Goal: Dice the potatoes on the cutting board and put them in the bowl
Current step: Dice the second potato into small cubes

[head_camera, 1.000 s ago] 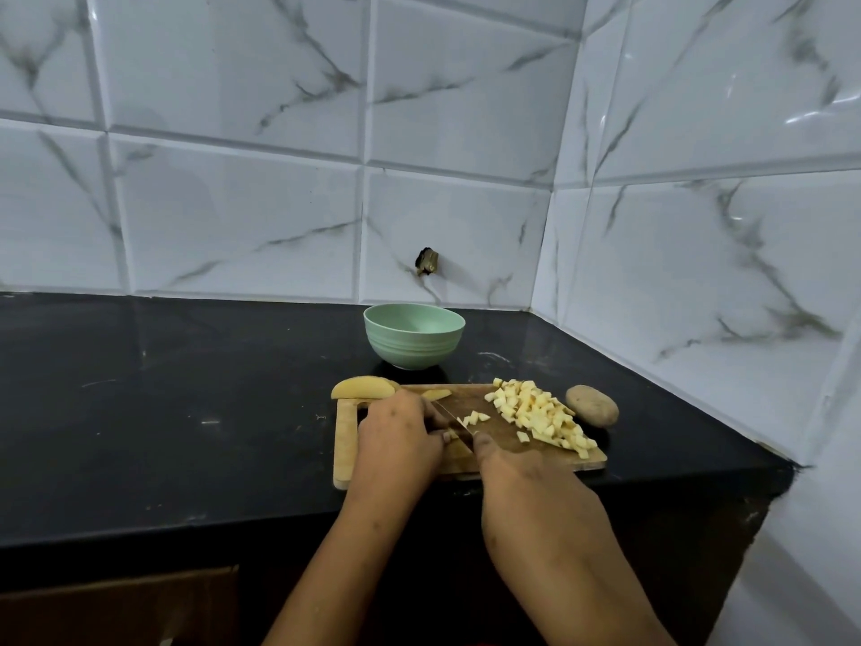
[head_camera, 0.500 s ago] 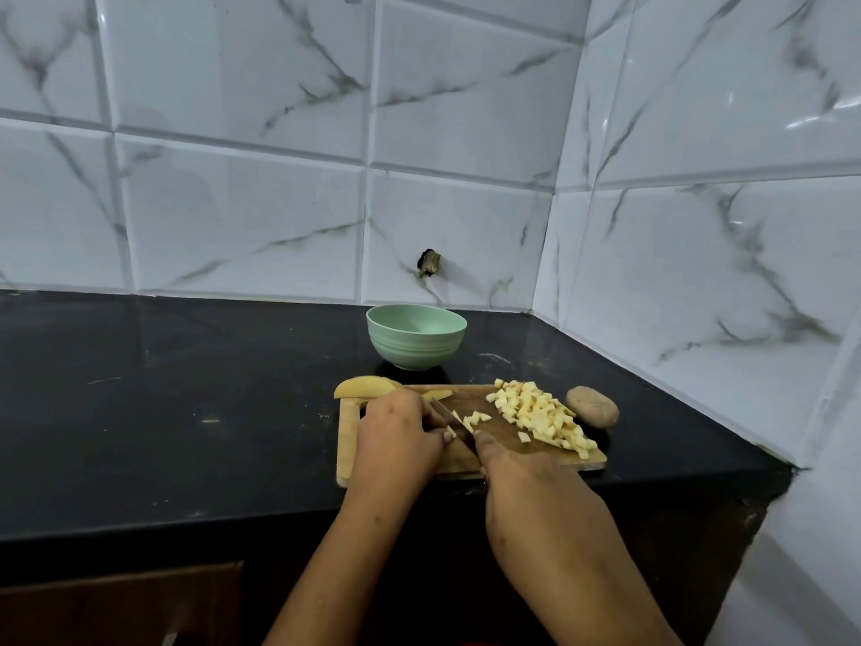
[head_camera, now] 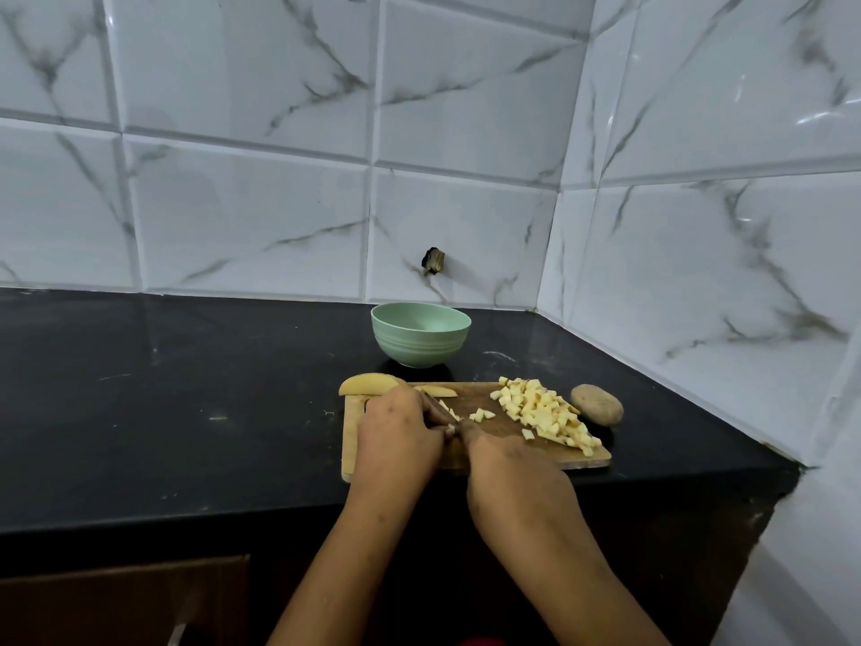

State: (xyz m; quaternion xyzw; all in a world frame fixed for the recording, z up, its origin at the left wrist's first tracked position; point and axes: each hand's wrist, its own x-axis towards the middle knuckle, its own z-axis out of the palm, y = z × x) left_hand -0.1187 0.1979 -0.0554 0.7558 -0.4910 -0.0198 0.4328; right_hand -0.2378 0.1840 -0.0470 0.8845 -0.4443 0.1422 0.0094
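Note:
A wooden cutting board (head_camera: 508, 417) lies near the front edge of the black counter. A heap of potato dice (head_camera: 545, 412) covers its right half. My left hand (head_camera: 396, 435) curls over a potato piece at the board's left middle; the piece is mostly hidden. My right hand (head_camera: 508, 468) grips a knife (head_camera: 440, 412) whose blade lies right beside the left fingers. A few fresh dice (head_camera: 482, 415) lie just right of the blade. A halved potato (head_camera: 368, 383) rests at the board's far left corner, a thin slice (head_camera: 435, 390) beside it. The green bowl (head_camera: 420, 334) stands behind the board.
A whole unpeeled potato (head_camera: 597, 404) sits on the counter just right of the board. Tiled walls close the back and right side; a small dark stub (head_camera: 433, 262) sticks out of the back wall. A brown cabinet front (head_camera: 126, 599) is below the counter edge.
The knife has worked leftward through the held piece, and my left hand has shifted slightly back with it. A few more small dice lie right of the blade.

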